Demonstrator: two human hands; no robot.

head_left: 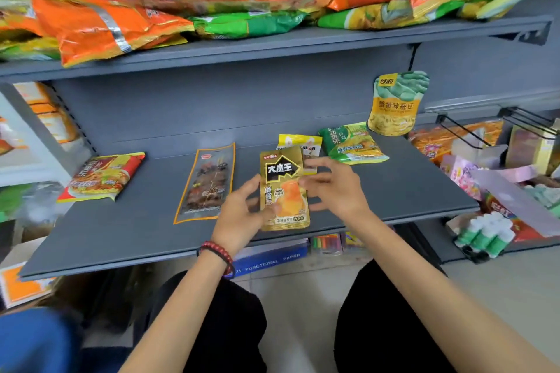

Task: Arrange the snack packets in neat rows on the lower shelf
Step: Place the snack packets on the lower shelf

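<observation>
The gold packet [283, 188] is being held upright, just above the middle front of the lower shelf [121, 236], its bottom edge hanging close to the shelf's front lip. The left hand [239, 215] is gripping it from the lower left, thumb lying over the front and fingers curling behind. The right hand [336, 188] is reaching in from the right with fingers loosely spread and tips meeting the packet's right edge. Blur is hiding whether they are pinching it. A red bead bracelet [218, 254] is sitting on the left wrist.

Directly behind, a yellow packet [300, 142] is lying partly hidden, with a green packet [351, 142] just beside it to the right. A long clear packet [206, 185] is lying flat near the left hand, and a red and yellow packet [103, 175] is sitting well apart at the left end. Bare grey shelf is showing between those two and along the right front corner. A yellow and green pouch [397, 103] is hanging above the right rear.
</observation>
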